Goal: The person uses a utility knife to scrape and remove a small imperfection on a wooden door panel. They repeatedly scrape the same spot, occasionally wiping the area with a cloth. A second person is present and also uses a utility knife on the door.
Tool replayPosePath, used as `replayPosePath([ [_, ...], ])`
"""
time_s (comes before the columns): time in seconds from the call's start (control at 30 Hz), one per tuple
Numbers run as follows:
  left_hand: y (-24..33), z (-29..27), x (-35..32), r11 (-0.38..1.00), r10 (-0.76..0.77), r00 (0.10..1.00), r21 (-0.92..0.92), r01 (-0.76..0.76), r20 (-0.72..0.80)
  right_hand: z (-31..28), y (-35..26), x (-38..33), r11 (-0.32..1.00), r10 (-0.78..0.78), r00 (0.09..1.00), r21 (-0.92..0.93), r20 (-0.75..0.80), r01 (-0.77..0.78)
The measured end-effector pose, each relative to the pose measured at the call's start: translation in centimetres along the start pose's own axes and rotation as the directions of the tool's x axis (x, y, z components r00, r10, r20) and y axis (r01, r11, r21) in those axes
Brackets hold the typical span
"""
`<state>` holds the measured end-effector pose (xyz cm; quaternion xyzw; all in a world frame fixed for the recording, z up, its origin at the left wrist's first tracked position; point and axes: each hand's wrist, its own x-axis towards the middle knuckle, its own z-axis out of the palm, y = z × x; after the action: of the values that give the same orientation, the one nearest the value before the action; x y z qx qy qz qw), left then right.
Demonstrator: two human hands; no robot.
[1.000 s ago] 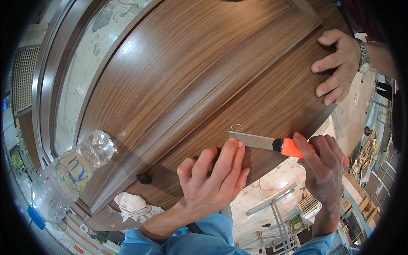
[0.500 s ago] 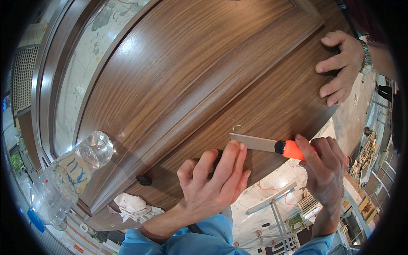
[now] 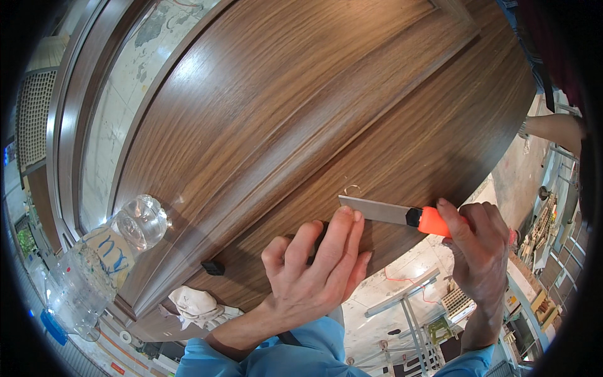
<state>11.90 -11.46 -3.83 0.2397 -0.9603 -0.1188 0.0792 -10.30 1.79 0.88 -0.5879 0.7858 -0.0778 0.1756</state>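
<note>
My right hand is closed round the orange handle of a utility knife, its wide blade extended to the left, low over a brown wood-grain panel. At the blade's tip, the forefinger of my left hand touches the lower edge. That hand rests on the panel, fingers apart and partly bent; something dark shows between them, too hidden to name. Just above the tip lies a thin pale curled shaving. A small black block sits on the panel left of my left hand.
A clear plastic bottle with a blue cap stands at the left, near a crumpled white cloth. Another person's arm shows at the right edge. Below the panel, a metal stand is on the floor.
The other person's hand has lifted off the panel and withdrawn to the right. My hands and the knife have hardly moved.
</note>
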Motion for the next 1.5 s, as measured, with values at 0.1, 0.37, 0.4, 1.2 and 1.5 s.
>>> replayPosePath([
  [0.1,0.07,0.01,0.05,1.000,-0.004,1.000,-0.013,0.004,-0.002,-0.04,0.12,0.00,1.000,-0.009,1.000,0.010,-0.011,0.009],
  [0.37,0.10,-0.01,0.12,1.000,0.005,1.000,-0.006,-0.005,-0.005,-0.24,0.10,-0.04,1.000,0.006,1.000,0.018,0.006,-0.006],
  [0.4,0.10,-0.01,0.12,1.000,0.003,1.000,-0.006,-0.003,-0.007,-0.24,0.06,-0.06,1.000,0.009,1.000,0.014,0.012,-0.009],
  [1.2,0.35,0.08,0.19,1.000,-0.007,1.000,0.000,0.007,-0.001,-0.31,-0.02,-0.09,0.999,0.025,0.999,0.048,0.021,-0.026],
  [1.5,0.44,0.08,0.28,1.000,-0.004,1.000,0.009,0.004,0.001,-0.21,0.08,-0.11,0.999,0.022,1.000,0.044,-0.001,-0.021],
])
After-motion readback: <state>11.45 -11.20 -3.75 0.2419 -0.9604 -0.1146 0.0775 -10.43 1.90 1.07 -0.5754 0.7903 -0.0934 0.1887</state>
